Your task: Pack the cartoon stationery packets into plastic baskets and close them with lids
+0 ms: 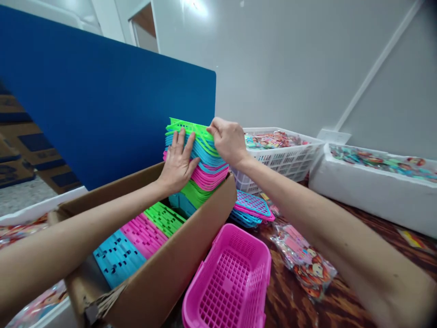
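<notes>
A tall stack of nested plastic baskets (208,175) in green, blue and pink bands rises from the far end of an open cardboard box (191,255). My left hand (177,164) lies against the stack's near side, its fingers spread. At the top right corner, my right hand (227,139) pinches the rim of the uppermost green basket (189,126). Also in the box are tightly packed blue pieces (118,257), pink pieces (145,234) and green pieces (165,217) with slotted edges. A pink basket (228,278) stands just right of the box.
Pink and blue grid lids (252,205) lie behind the pink basket. Printed plastic packets (307,262) rest on the dark wood-grain table (290,300). A white crate (283,161) and a white foam box (372,189) hold more packets. A blue panel (112,100) stands behind.
</notes>
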Action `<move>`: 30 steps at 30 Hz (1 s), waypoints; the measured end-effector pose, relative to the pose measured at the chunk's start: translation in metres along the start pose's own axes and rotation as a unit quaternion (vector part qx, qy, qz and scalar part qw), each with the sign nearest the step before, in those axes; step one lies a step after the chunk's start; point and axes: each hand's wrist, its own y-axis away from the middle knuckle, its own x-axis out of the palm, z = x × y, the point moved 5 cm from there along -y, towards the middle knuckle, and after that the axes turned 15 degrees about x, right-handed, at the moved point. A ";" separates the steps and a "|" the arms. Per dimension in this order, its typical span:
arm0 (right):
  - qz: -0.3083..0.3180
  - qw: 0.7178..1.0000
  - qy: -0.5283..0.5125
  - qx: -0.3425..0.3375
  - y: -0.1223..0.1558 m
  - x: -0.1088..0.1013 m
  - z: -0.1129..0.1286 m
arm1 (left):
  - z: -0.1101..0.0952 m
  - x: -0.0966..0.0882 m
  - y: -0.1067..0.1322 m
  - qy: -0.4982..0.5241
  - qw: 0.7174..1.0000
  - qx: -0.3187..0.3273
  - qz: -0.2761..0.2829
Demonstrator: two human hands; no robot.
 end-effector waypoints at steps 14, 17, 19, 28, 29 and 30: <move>-0.072 0.987 -0.128 0.063 0.074 -0.043 -0.037 | 0.005 -0.026 0.003 -0.074 0.996 0.044 0.008; -0.085 0.968 -0.121 0.201 0.179 -0.051 -0.091 | 0.007 -0.028 0.010 -0.057 0.997 0.046 0.006; -0.025 0.952 -0.071 0.298 0.266 -0.047 -0.130 | 0.006 -0.031 0.015 -0.037 0.998 0.053 0.019; 0.046 0.885 0.167 0.431 0.492 -0.053 -0.183 | 0.017 -0.034 0.010 0.018 0.998 0.035 0.055; 0.058 0.884 0.182 0.428 0.491 -0.051 -0.182 | 0.014 -0.036 0.009 0.022 0.996 0.044 0.072; 0.066 0.882 0.195 0.424 0.489 -0.049 -0.182 | 0.007 -0.040 0.010 0.032 0.994 0.056 0.094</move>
